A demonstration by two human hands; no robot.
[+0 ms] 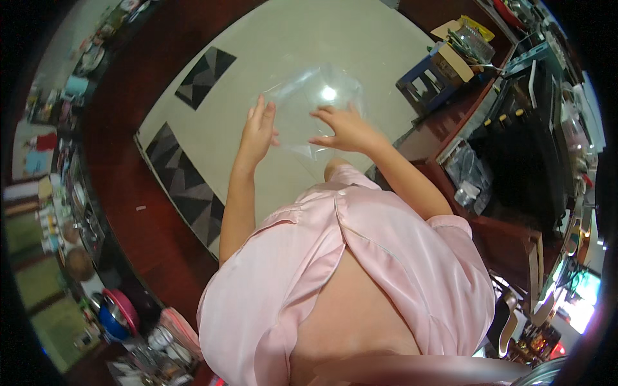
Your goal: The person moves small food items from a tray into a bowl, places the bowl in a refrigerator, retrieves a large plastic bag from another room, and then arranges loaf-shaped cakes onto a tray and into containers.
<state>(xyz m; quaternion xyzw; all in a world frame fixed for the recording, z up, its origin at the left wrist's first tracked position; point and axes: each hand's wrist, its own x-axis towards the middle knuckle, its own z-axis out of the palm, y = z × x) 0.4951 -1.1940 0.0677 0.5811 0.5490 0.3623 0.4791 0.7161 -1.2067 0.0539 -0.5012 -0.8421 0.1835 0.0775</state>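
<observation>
A clear plastic bag or sheet (309, 89) spreads over the pale floor in front of me, with a bright glare on it. My left hand (258, 128) is at its left edge, fingers pointing away and thumb apart from them. On the other side, my right hand (345, 128) overlaps the plastic with its fingers spread, slightly blurred. Neither hand shows a closed grip. Because the plastic is transparent, I cannot tell exactly where it touches the fingers, or whether it hangs above the floor (338, 29).
Dark red cabinets (120, 169) curve along the left under a cluttered counter. Patterned mats (186, 183) lie beside them. At right stand a blue plastic stool or crate (420, 82), a cardboard box (451, 62) and a black appliance (521, 154). A blue bowl (113, 321) sits lower left.
</observation>
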